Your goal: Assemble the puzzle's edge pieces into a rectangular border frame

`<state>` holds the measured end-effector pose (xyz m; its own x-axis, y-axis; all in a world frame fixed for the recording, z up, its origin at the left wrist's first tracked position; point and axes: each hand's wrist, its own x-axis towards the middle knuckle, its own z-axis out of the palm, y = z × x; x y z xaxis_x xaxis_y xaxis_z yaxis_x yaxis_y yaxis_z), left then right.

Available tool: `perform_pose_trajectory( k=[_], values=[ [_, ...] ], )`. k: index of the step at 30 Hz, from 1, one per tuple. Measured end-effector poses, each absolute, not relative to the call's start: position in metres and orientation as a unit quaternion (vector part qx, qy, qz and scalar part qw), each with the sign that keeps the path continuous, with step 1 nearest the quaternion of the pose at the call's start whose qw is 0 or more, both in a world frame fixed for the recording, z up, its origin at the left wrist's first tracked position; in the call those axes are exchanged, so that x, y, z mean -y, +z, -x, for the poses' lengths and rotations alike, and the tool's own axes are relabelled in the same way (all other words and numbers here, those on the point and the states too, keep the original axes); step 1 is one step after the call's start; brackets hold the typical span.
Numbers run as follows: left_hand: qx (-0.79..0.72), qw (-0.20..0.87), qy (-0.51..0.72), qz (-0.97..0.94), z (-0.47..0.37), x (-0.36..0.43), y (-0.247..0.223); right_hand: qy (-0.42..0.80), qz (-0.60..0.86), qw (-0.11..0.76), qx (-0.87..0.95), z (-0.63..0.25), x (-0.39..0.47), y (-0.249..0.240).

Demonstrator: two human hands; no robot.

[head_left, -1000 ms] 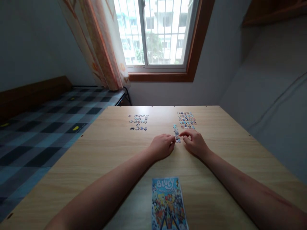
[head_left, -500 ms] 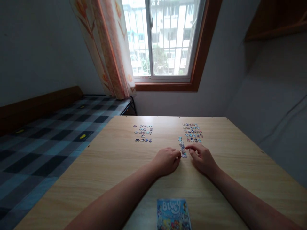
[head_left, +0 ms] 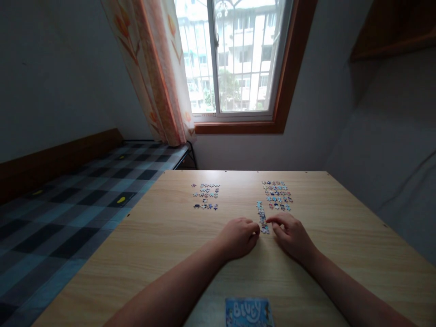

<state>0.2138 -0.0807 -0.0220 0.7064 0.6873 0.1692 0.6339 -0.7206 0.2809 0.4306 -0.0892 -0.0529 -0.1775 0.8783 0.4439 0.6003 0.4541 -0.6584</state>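
Strip (head_left: 262, 217) is seemingly joined, placed on table (head_left: 163, 240) between hands. Left hand (head_left: 239, 236) is curled beside it, any grip hidden; right hand (head_left: 289, 234) is loosely opened at its edge. Left pieces (head_left: 206, 195) and right pieces (head_left: 277, 192) are apparently left unjoined.

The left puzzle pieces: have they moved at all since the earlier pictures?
No. The left pieces keep the same place and layout near the far edge of the table; only the view has shifted.
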Motion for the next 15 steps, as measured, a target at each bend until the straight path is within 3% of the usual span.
perform_pose_trajectory(
  k=[9,15],
  values=[
    [-0.349,0.070,0.210,-0.911,-0.210,0.077,-0.023,0.169,0.497,0.405,0.748,-0.431,0.088,-0.053],
    [-0.546,-0.039,0.399,-0.736,-0.153,0.034,0.008,0.165,0.498,0.415,0.743,-0.431,0.088,-0.053]
  ],
)
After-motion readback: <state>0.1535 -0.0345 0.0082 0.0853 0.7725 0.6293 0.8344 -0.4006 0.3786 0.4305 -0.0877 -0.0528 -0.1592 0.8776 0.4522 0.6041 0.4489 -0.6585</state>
